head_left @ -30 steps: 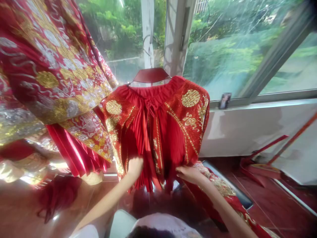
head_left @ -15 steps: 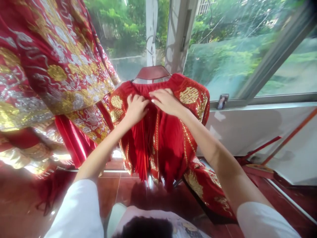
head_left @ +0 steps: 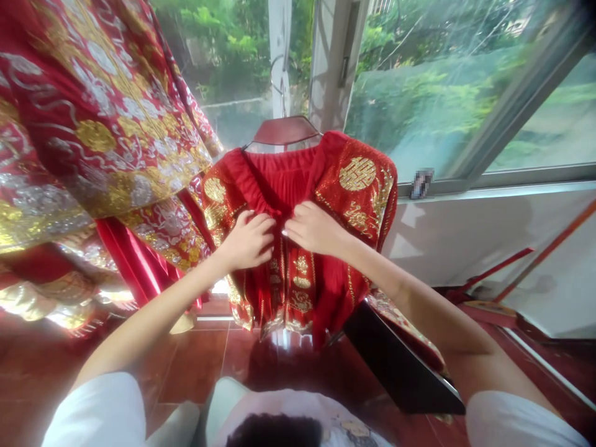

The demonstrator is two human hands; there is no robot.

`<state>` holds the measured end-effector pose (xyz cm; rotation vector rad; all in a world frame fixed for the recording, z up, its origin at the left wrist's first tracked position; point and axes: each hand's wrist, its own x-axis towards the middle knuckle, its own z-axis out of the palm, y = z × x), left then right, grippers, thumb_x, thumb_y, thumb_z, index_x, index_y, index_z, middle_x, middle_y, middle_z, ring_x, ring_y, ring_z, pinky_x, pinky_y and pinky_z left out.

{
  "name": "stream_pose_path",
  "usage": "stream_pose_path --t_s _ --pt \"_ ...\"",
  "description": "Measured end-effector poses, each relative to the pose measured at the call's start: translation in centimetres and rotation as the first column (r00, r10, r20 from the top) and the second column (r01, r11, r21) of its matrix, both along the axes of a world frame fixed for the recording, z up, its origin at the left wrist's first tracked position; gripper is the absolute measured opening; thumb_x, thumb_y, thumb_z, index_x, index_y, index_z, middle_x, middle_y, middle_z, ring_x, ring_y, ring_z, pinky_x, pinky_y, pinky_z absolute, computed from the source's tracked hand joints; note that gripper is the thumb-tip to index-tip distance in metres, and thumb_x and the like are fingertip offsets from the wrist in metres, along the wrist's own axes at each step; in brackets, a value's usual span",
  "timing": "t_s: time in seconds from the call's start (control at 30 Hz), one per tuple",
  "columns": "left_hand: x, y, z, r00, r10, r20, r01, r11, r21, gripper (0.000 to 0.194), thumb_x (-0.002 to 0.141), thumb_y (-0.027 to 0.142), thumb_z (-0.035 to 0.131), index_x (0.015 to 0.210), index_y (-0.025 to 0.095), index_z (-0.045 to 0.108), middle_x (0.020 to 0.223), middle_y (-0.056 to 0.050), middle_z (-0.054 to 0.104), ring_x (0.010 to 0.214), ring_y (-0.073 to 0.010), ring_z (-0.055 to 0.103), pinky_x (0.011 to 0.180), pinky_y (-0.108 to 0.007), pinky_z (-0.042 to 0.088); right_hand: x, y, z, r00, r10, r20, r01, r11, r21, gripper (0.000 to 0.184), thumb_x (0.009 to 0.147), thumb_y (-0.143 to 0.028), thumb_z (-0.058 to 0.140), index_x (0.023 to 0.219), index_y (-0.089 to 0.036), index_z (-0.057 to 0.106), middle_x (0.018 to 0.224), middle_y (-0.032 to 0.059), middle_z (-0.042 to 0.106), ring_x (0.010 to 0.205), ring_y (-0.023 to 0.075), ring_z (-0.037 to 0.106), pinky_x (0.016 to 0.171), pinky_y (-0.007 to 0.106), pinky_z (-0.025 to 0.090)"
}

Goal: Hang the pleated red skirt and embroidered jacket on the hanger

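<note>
A red jacket with gold embroidery point(head_left: 358, 214) hangs in front of me on a hanger point(head_left: 285, 131) by the window. Over its shoulders and down its front lies a gathered sheer red fabric point(head_left: 307, 180), like a collar or shawl. My left hand point(head_left: 254, 239) has its fingers curled on the left edge of this fabric at the chest. Opposite it, my right hand point(head_left: 310, 230) pinches the right edge, the two hands a little apart. Beneath them the gold-trimmed front of the jacket shows.
Large red garments with gold and silver embroidery point(head_left: 107, 124) hang at the left. Window panes point(head_left: 428, 112) run behind, above a white wall point(head_left: 414, 242). A black board-like panel point(head_left: 400, 360) stands low at the right, over red floor tiles point(head_left: 200, 354).
Both hands have moved down from the neckline to the chest with the red fabric, which now forms a V-shaped neck. More gold embroidery on the shoulders and front shows.
</note>
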<state>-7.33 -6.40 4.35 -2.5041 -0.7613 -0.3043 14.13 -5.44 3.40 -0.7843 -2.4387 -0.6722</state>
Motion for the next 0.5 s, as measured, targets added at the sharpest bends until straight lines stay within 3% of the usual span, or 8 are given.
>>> stream_pose_path --t_s 0.07,0.17,0.27,0.33,0.4,0.5 --pt "0.3 0.3 0.6 0.997 -0.018 0.077 0.015 0.999 0.031 0.029 0.092 0.029 0.043 0.096 0.018 0.069 0.120 -0.011 0.064 0.118 -0.0277 0.054 0.106 -0.051 0.030 0.0 -1.2 -0.9 0.993 0.115 -0.037 -0.115 0.993 0.024 0.040 0.098 -0.027 0.038 0.069 -0.014 0.063 0.065 0.0067 0.055 0.072 0.0179 0.039 0.078 0.032 0.030" --pt "1.5 1.1 1.7 0.989 -0.059 0.135 0.052 0.997 0.055 0.039 0.097 0.032 0.035 0.122 0.016 0.060 0.130 -0.012 0.060 0.124 -0.0264 0.050 0.108 -0.047 0.028 -0.4 -3.4 -2.0 0.961 0.254 -0.108 -0.255 0.967 0.004 0.040 0.098 -0.028 0.038 0.069 -0.015 0.062 0.064 0.0049 0.051 0.067 0.0160 0.038 0.071 0.029 0.032" --pt "2.5 1.8 2.2 0.997 0.043 0.062 -0.041 0.999 -0.032 0.041 0.096 0.038 0.037 0.113 0.012 0.064 0.112 -0.013 0.068 0.108 -0.0268 0.059 0.105 -0.045 0.031 -0.7 -5.6 -2.5 0.953 0.272 -0.133 -0.294 0.938 -0.184 0.035 0.098 -0.031 0.039 0.077 -0.015 0.062 0.063 0.0030 0.052 0.062 0.0138 0.040 0.065 0.027 0.030" --pt "2.7 1.9 2.3 0.994 0.109 -0.011 -0.110 0.988 -0.105 0.036 0.091 0.038 0.044 0.096 0.013 0.069 0.093 -0.011 0.071 0.093 -0.0254 0.063 0.103 -0.045 0.031 -0.6 -6.4 -2.4 0.969 0.223 -0.105 -0.246 0.884 -0.398 0.029 0.097 -0.031 0.040 0.084 -0.016 0.061 0.064 0.0014 0.055 0.060 0.0126 0.044 0.063 0.026 0.030" --pt "2.6 1.9 2.4 0.995 0.089 -0.049 -0.096 0.982 -0.164 0.030 0.087 0.037 0.050 0.091 0.015 0.071 0.087 -0.008 0.072 0.087 -0.0236 0.063 0.102 -0.044 0.029 -0.1 -6.6 -2.0 0.987 0.155 -0.032 -0.143 0.787 -0.601 0.023 0.097 -0.031 0.042 0.093 -0.018 0.060 0.066 -0.0002 0.059 0.059 0.0119 0.048 0.062 0.025 0.030" --pt "2.3 1.6 2.8 0.999 0.040 -0.034 -0.047 0.970 -0.239 0.027 0.086 0.033 0.049 0.086 0.017 0.071 0.081 -0.005 0.072 0.077 -0.0195 0.061 0.098 -0.043 0.027 1.0 -5.5 -1.4 0.995 0.048 0.088 0.036 0.647 -0.762 0.020 0.095 -0.029 0.044 0.106 -0.021 0.059 0.072 -0.0004 0.065 0.057 0.0121 0.052 0.060 0.024 0.031"
